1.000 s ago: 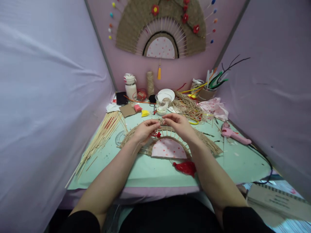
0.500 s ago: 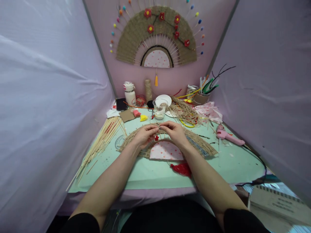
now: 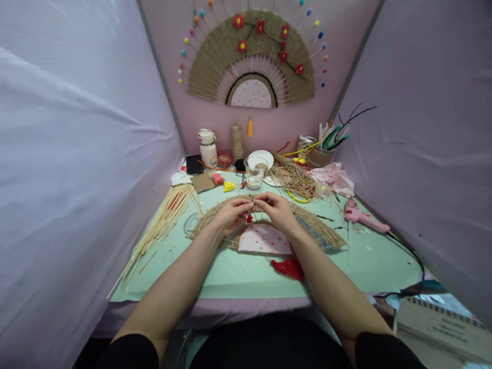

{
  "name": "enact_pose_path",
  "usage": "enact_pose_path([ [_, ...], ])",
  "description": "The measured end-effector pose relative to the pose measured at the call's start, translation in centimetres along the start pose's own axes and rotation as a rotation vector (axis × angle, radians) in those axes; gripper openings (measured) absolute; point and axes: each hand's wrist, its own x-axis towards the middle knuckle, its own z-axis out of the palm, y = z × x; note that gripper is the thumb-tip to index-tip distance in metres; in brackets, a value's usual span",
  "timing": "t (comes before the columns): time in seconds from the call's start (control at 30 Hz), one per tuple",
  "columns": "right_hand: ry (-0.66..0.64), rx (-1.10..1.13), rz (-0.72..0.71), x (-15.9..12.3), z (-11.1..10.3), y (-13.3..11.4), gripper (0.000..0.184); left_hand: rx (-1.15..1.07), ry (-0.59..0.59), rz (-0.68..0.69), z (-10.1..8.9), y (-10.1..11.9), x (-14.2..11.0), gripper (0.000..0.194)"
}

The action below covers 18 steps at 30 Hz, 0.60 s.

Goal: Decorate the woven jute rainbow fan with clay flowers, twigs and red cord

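Observation:
My left hand (image 3: 232, 213) and my right hand (image 3: 275, 209) meet at the fingertips above a half-round fan (image 3: 215, 215) woven with tan cord. Thumb and fingers of both are pinched together; whatever sits between them is too small to make out. Just under the left fingertips shows a small red flower (image 3: 249, 218); whether it hangs from the fingers or rests on the fan I cannot tell. Pink dotted fabric (image 3: 264, 239) covers the fan's inner half-circle. A red tassel (image 3: 287, 268) lies beside my right forearm.
Thin sticks (image 3: 161, 225) lie on the left. A pink glue gun (image 3: 365, 218) with a black cord rests on the right. Behind the fan are a clear cup (image 3: 253, 177), loose twine (image 3: 294, 177), yellow clay (image 3: 229, 186) and a white bottle (image 3: 208, 148). A finished fan (image 3: 207, 72) hangs behind.
The view has shifted slightly, so everything sits a little further right. My fingertips have closed in a bit more on each other; both hands otherwise keep their place over the fan.

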Motion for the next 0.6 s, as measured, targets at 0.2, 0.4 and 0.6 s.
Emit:
enact_pose_path([
  [0.2,-0.006,0.010,0.007,-0.01,0.08,0.34,0.019,-0.001,0.018,-0.020,0.07,-0.01,-0.07,0.041],
  [0.4,0.014,0.009,0.020,0.10,-0.08,0.23,0.021,-0.055,0.033,0.019,0.14,0.22,-0.11,0.036],
  [0.6,-0.074,0.060,0.081,-0.04,0.25,-0.01,0.022,-0.168,0.067,0.068,0.33,0.44,-0.22,0.040],
])
